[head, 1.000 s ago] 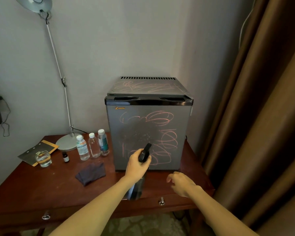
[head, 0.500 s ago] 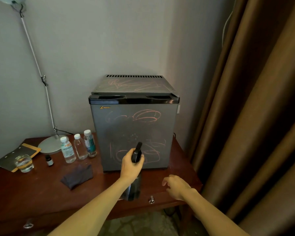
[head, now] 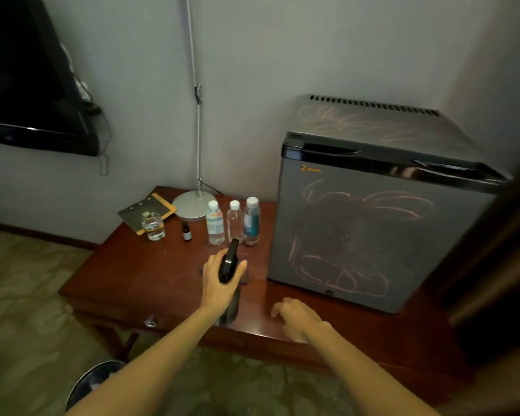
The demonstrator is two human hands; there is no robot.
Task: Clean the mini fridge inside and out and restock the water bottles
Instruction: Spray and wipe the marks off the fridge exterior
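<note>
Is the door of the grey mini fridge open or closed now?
Closed. The scribbled door of the grey mini fridge sits flush under its black top trim, and no interior shows.

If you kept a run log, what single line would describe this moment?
left hand: grips spray bottle | right hand: empty, over table | mini fridge: shut, pink scribbles | water bottles: three beside fridge

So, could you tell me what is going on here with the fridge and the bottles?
A person is cleaning a mini fridge that stands on a wooden table. The left hand grips a dark spray bottle; the right hand hovers open and empty over the table edge. The fridge door is shut, with pink scribbles on front and top. Three water bottles stand beside it, not yet restocked.
</note>
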